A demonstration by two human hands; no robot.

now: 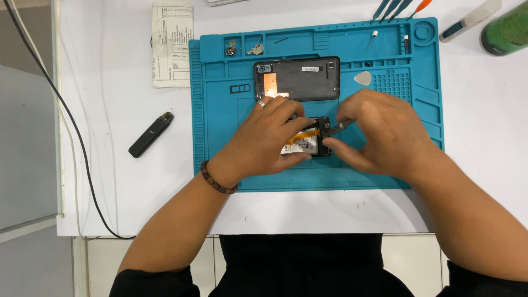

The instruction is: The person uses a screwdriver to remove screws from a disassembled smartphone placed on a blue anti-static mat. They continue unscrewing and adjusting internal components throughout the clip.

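Note:
An opened phone body [308, 143] with a white battery and an orange flex strip lies on the blue work mat [220, 143]. My left hand [264, 140], with a ring and a bead bracelet, grips the phone body from the left. My right hand [382, 132] pinches metal tweezers [335, 128], whose tips sit at the phone's upper right edge. The detached black back cover [300, 78] lies just above the hands.
A grey pick [362, 78] and small screws and parts [242, 49] rest on the mat's trays. A black pen-shaped device [150, 134] and a folded paper [172, 44] lie to the left. Tools [396, 8], a white tube [470, 21] and a green bottle [507, 30] stand top right. A black cable [66, 115] runs down the left.

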